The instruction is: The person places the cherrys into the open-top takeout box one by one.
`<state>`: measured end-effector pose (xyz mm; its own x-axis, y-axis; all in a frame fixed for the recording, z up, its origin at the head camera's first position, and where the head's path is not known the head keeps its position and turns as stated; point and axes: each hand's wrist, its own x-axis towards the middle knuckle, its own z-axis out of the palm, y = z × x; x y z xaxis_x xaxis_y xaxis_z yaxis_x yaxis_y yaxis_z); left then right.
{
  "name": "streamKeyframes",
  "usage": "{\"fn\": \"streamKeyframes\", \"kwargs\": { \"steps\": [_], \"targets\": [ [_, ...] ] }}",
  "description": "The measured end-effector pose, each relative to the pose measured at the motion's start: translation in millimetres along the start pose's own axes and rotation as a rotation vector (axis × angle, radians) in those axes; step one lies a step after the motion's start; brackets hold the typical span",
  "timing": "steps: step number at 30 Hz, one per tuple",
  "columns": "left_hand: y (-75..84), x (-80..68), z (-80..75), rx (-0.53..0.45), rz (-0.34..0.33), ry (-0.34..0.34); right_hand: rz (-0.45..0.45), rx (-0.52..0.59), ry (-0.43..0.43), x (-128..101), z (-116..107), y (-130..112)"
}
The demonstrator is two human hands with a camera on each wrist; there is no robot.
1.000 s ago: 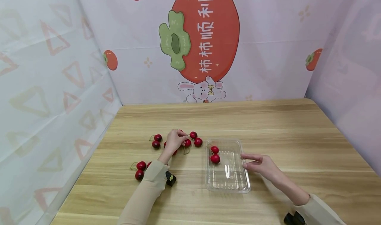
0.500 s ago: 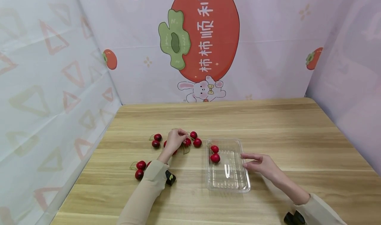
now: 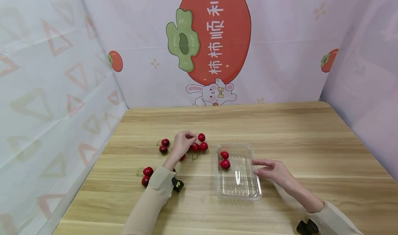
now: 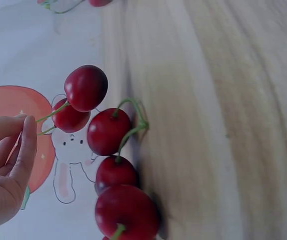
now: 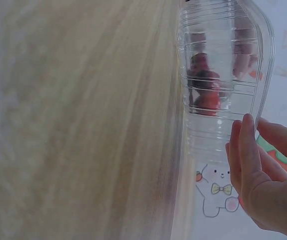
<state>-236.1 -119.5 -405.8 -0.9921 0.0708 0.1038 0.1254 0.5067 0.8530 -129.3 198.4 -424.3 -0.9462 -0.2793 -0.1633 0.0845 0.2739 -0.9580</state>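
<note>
My left hand (image 3: 181,145) pinches the green stems of a pair of cherries (image 4: 86,88) between thumb and fingertips. In the left wrist view the pair hangs above other joined cherries (image 4: 109,132), at the wood surface. A clear plastic container (image 3: 237,190) stands right of that hand, with two red cherries (image 3: 225,164) inside at its left. My right hand (image 3: 275,172) holds the container's right rim; the right wrist view shows its fingers (image 5: 248,150) along the outer wall and the rim between them and the thumb. The left forearm hides part of the nearer cherries.
Two dark cherries (image 3: 163,149) lie left of the left hand. Closer to the person, more cherries (image 3: 148,171) rest beside the left sleeve. The wooden table (image 3: 280,124) ends at a printed cloth backdrop (image 3: 280,72), with cloth on both sides too.
The left hand has risen slightly, and the pinched cherry pair has shifted up and left, nearer the neighbouring cherries in the head view. The right hand and container have stayed put.
</note>
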Motion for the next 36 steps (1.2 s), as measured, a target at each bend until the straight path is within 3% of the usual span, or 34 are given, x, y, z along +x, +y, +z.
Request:
{"fn": "streamKeyframes", "kwargs": {
  "steps": [20,36],
  "targets": [
    [41.7,-15.7,-4.2,-0.13,0.14,0.031,0.005,-0.017,0.007,1,1,1],
    [64.0,-28.2,9.8,-0.092,0.195,-0.108,0.007,-0.003,0.017,1,0,2]
  ]
}}
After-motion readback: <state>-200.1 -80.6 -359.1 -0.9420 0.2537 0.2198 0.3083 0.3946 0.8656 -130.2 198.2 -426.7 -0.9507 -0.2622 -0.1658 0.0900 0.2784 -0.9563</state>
